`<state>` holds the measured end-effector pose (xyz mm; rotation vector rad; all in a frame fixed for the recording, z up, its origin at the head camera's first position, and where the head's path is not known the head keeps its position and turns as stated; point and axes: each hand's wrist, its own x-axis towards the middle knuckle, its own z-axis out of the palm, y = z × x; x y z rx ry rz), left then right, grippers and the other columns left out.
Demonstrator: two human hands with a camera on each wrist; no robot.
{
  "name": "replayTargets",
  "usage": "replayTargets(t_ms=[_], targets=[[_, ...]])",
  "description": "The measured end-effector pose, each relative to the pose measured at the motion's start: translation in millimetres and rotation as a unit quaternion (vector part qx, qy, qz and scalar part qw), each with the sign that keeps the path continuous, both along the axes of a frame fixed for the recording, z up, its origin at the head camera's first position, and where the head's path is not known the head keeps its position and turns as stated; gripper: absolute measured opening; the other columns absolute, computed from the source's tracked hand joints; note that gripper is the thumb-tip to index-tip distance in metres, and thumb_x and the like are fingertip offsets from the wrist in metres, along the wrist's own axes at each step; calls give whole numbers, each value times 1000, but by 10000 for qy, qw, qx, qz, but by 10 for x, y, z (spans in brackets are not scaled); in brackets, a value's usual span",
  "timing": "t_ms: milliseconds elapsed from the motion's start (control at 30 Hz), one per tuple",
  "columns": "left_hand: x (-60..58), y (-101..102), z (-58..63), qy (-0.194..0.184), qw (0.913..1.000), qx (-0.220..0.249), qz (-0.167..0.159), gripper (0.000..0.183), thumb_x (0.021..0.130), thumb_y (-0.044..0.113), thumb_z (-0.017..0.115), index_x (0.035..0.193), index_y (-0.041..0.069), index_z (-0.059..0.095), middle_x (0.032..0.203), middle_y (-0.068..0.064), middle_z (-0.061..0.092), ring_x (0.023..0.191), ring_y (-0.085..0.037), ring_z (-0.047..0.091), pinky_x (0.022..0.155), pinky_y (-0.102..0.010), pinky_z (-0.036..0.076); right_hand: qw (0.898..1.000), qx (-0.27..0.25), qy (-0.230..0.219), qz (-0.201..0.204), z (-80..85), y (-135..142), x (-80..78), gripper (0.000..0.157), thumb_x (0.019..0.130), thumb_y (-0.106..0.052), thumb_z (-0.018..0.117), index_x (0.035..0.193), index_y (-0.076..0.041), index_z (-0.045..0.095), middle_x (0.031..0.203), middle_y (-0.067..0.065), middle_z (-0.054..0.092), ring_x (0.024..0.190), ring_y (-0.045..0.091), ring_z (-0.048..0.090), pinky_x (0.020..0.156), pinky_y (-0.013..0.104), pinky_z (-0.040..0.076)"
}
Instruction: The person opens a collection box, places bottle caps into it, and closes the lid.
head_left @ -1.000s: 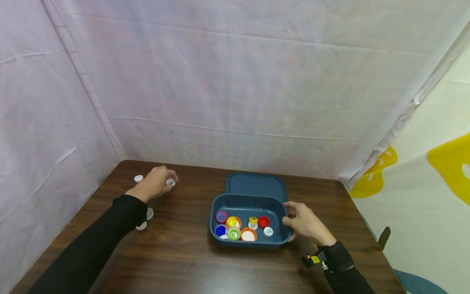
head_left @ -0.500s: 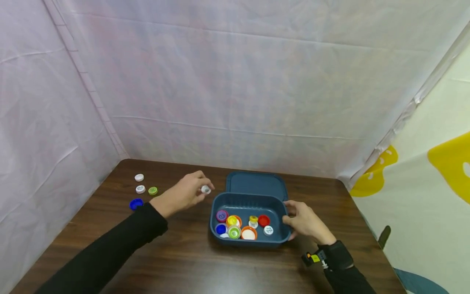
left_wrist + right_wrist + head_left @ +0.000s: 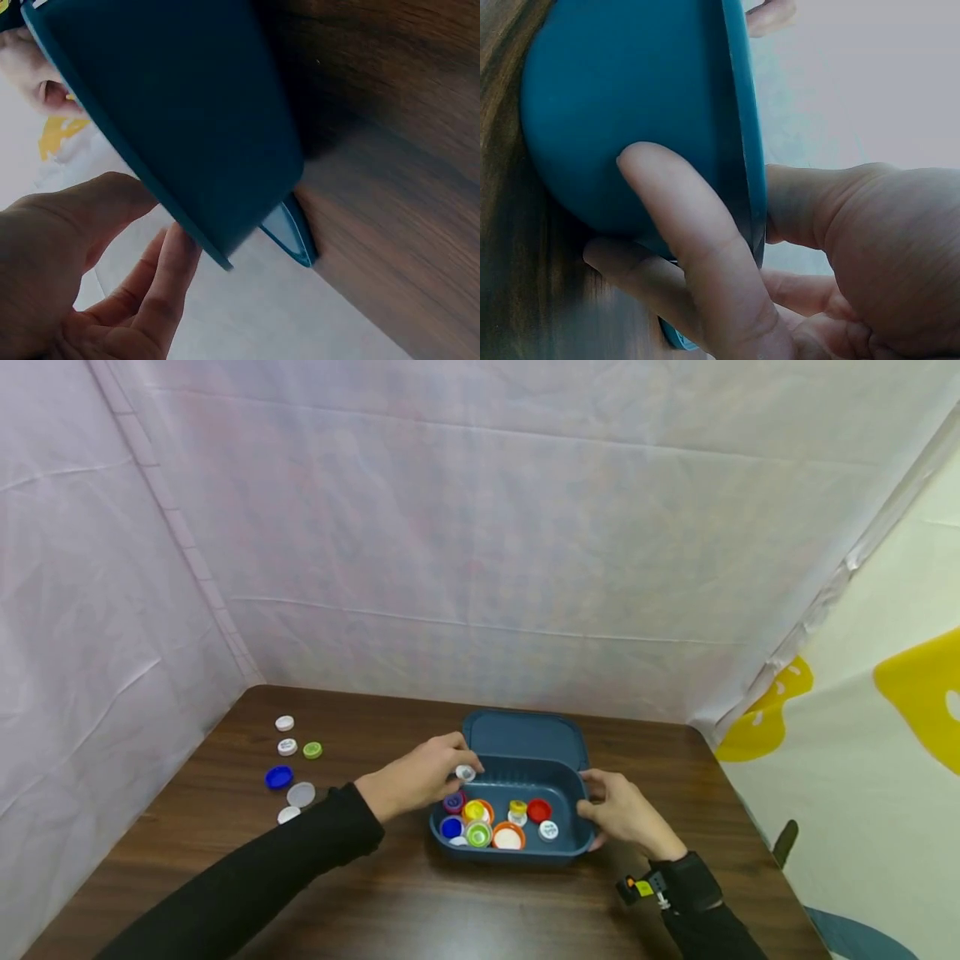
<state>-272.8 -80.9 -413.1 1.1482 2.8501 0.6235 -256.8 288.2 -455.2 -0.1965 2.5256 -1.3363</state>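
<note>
My left hand [image 3: 420, 777] pinches a white bottle cap [image 3: 465, 773] above the back left corner of a dark blue plastic box [image 3: 512, 857]. The left wrist view has its fingers [image 3: 169, 289] at the box rim, with the cap hidden there. With the thumb inside and fingers outside, my right hand [image 3: 626, 810] grips the box's right wall; in the right wrist view a finger [image 3: 682, 202] lies along that wall. Inside the box are several bottle caps, among them a red cap [image 3: 538, 811], a green cap [image 3: 478, 835] and an orange-rimmed cap [image 3: 508, 837].
At the left of the brown wooden table [image 3: 360, 893] lie several loose caps, including a blue cap [image 3: 279, 777], a green cap [image 3: 312, 750] and a greyish cap [image 3: 301, 794]. A blue lid [image 3: 525, 735] lies behind the box. White sheeting [image 3: 480, 543] stands along the back.
My left hand has carried the white bottle cap rightward from the table's left side to over the box. Loose caps the arm covered are now visible. The right hand has stayed on the box.
</note>
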Motion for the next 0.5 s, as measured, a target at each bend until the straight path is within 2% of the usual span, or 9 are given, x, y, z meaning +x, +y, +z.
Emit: replayTargets(t_ms=[167,267,400,500], targets=[[-7,44,-19,-95,9998,-146,38,35,107,7,85,142,8,82,132,-17,72,112,-27,75,94,-34,70,10000,3,-6,-9,8,-3,-17,66,106,-3,75,166,11,51,146,38,74,66,26,80,61,47,71],[-4,32,-27,-49,9999,-81,39,35,106,7,86,141,7,82,133,-17,72,112,-29,76,93,-34,70,10000,37,-36,-36,17,-3,-18,66,106,-3,75,166,10,51,147,38,74,64,26,80,62,46,71],[-4,-23,-36,164,9998,48,75,34,105,7,88,138,6,83,131,-18,73,111,-30,77,90,-32,70,9999,84,-110,-83,23,-3,-7,66,108,-5,76,167,8,51,149,37,73,64,26,79,63,46,71],[-15,-102,-29,385,9989,138,224,33,103,6,89,135,6,83,128,-17,72,105,-28,75,86,-30,67,9998,75,-132,-101,15,-4,3,66,108,-5,76,167,8,51,149,37,73,64,26,79,63,48,71]])
